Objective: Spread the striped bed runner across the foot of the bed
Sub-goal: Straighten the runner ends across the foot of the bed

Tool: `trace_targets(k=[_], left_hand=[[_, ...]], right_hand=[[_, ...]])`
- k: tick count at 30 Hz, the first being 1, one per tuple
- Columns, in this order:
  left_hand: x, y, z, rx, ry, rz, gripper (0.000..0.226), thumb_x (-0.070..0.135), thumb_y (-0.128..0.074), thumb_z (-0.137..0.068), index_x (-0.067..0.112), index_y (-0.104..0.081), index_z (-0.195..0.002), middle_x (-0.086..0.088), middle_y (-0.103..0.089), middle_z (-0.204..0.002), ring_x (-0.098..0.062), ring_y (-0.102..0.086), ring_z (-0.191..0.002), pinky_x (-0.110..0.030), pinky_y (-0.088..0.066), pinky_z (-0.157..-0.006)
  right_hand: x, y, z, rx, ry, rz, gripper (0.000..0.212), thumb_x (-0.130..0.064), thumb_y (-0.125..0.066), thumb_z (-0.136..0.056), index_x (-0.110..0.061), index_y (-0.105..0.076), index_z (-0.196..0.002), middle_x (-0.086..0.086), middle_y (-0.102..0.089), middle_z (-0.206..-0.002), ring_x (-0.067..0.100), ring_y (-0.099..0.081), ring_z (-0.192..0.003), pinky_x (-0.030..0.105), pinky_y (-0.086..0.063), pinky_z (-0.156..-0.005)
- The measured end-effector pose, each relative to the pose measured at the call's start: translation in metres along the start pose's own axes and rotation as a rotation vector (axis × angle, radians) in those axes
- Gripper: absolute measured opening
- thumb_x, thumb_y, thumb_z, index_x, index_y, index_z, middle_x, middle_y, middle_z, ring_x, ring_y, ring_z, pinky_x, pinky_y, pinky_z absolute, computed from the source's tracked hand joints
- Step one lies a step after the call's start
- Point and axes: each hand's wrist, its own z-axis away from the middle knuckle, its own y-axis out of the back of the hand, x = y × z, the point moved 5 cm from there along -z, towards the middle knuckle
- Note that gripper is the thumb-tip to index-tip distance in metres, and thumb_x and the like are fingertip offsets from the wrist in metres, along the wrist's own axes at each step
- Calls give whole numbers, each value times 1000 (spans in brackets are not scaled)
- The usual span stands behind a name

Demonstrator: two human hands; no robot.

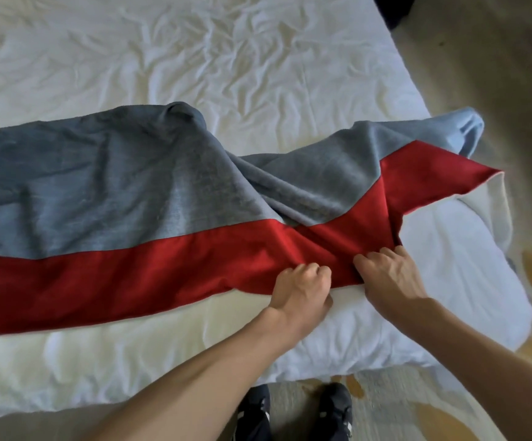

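The bed runner (pixel 124 198) has a wide grey-blue stripe and a red stripe along its near edge. It lies across the foot of the white bed (pixel 194 58), flat on the left and bunched and twisted on the right, where its end hangs over the bed's right corner. My left hand (pixel 301 289) grips the red near edge in a fist. Just right of it, my right hand (pixel 388 275) pinches a fold of the red stripe, fingers curled into the cloth.
The white duvet (pixel 449 281) is wrinkled and droops over the bed's near right corner. Patterned carpet (pixel 497 74) runs along the right side and in front of the bed. My two dark shoes (pixel 293 412) stand at the foot.
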Motion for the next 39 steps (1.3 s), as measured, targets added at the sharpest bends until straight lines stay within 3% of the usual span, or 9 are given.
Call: trace_targets(k=[6,10,15,18,22,28,34,37,39], left_hand=[[3,7,1,155,-2,32,18,25,-63,-75,7,-62,-78,-7,-62,-76,-30,-61,-73,-39,-48,-63],[0,23,-5,266,4,47,18,27,-68,-74,9,-63,-72,-4,-61,-69,-26,-60,-66,-36,-49,-57],[-5,59,-27,348,-40,22,13,19,-68,-73,7,-66,-75,-8,-61,-75,-28,-59,-69,-37,-49,-61],[-18,83,-49,357,-4,-67,20,20,-66,-77,5,-68,-90,-11,-63,-89,-30,-60,-82,-42,-49,-73],[-43,103,-77,291,109,-159,32,22,-57,-87,4,-62,-112,-11,-59,-110,-29,-57,-100,-43,-46,-88],[-72,102,-106,214,201,-173,36,23,-44,-97,4,-50,-127,-8,-46,-134,-23,-47,-119,-38,-39,-99],[-110,110,-146,5,197,-284,24,4,-49,-86,11,-57,-108,-6,-57,-113,-25,-51,-105,-33,-39,-90],[-125,112,-159,-109,195,-295,15,11,-48,-90,13,-56,-102,-7,-57,-106,-27,-55,-95,-35,-39,-78],[-131,109,-164,-162,152,-254,20,19,-44,-94,14,-57,-108,-7,-55,-108,-27,-55,-95,-39,-43,-80]], right_hand=[[4,-8,0,-81,13,-40,22,0,-59,-61,-14,-57,-79,4,-60,-72,30,-57,-75,37,-36,-67],[5,1,-3,-70,79,-103,26,1,-58,-60,-14,-56,-82,4,-56,-77,29,-55,-77,37,-36,-65],[6,27,-18,60,104,-243,22,7,-60,-59,-8,-58,-75,9,-54,-72,32,-53,-67,40,-41,-58],[12,39,-35,101,78,-254,24,4,-57,-65,-7,-62,-85,10,-58,-82,33,-56,-76,39,-41,-64],[23,47,-57,81,123,-215,36,-7,-44,-74,-15,-58,-107,4,-57,-103,26,-53,-96,32,-36,-82],[34,58,-97,117,191,-261,35,-9,-47,-79,-14,-55,-112,1,-57,-108,21,-50,-107,28,-32,-102],[15,56,-166,-11,263,-278,47,-13,-40,-93,-11,-36,-140,7,-37,-148,20,-25,-140,33,-12,-116],[5,54,-199,-16,296,-295,33,-17,-39,-96,-15,-47,-127,5,-56,-127,22,-44,-123,33,-27,-107],[0,51,-217,-96,303,-251,27,-19,-41,-95,-17,-50,-120,4,-60,-114,23,-50,-111,33,-33,-100]])
